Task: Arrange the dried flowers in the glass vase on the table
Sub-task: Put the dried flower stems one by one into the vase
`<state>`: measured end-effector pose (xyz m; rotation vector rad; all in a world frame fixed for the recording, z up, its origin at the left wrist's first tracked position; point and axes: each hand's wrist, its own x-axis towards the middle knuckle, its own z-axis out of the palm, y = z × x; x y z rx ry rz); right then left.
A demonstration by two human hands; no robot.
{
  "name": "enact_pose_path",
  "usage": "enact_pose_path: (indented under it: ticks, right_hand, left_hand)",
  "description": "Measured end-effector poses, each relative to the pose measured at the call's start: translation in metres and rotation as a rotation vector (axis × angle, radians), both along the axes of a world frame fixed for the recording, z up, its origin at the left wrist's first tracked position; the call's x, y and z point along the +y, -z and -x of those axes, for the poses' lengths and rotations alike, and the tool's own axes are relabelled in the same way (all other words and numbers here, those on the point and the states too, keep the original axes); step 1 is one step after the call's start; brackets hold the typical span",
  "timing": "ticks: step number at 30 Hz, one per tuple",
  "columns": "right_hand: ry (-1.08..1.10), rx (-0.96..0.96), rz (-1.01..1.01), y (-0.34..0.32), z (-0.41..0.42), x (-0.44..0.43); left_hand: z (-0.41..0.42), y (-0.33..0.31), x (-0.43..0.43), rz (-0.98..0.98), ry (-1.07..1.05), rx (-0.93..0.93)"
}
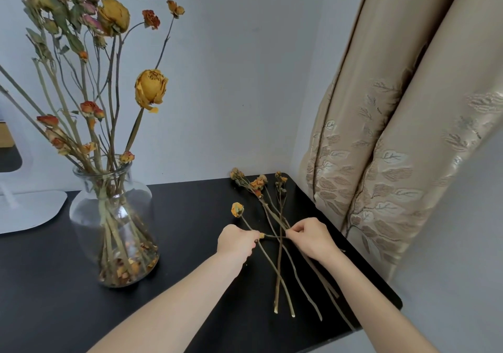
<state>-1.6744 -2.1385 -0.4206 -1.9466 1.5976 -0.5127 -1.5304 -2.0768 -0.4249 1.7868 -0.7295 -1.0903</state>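
Head camera is looking down at a black surface (190, 276) pushed into a corner, and both hands are working over its right half. The left hand (238, 241) is curling its fingers, its grip narrow and pinching the small yellowish end of a short stem (275, 236). The right hand (313, 239) is pinching the other end of that stem between thumb and fingertips, its grip just as narrow. The short stem is stretching level between the two grips and crossing the loose dried flowers (281, 223), though whether it is touching them cannot be told.

Those loose flowers are lying flat on the surface with their heads pointing toward the wall (231, 80) and their cut ends fanning out toward the near edge. One of them, a single flower with an orange head (237, 209), is lying a little to the left of the others, its stalk passing under the left hand.

Well apart on the left, a glass vase (114, 216) is standing upright with a bunch of dried flowers (151, 88) already in it and fallen petals lying at its bottom. A white stand (30, 208) is sitting just beside the vase, and a beige curtain (394, 135) is hanging at the right.
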Motion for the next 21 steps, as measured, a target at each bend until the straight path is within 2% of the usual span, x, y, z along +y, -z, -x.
enact_pose_path:
  ticks: [4, 12, 16, 21]
  right_hand:
    - [-0.027, 0.054, -0.039, 0.005, 0.001, 0.001]
    - [-0.012, 0.149, 0.113, -0.002, -0.021, 0.005]
    - [0.007, 0.260, 0.097, -0.003, -0.032, 0.008]
    - [0.027, 0.277, 0.078, -0.001, -0.034, 0.006]
  left_hand:
    - [-0.004, 0.003, 0.003, -0.016, 0.007, -0.024]
    - [-0.014, 0.010, 0.004, -0.064, -0.001, -0.039]
    - [-0.018, 0.012, 0.006, -0.078, -0.002, -0.038]
    - [-0.020, 0.012, 0.008, -0.089, 0.004, -0.032]
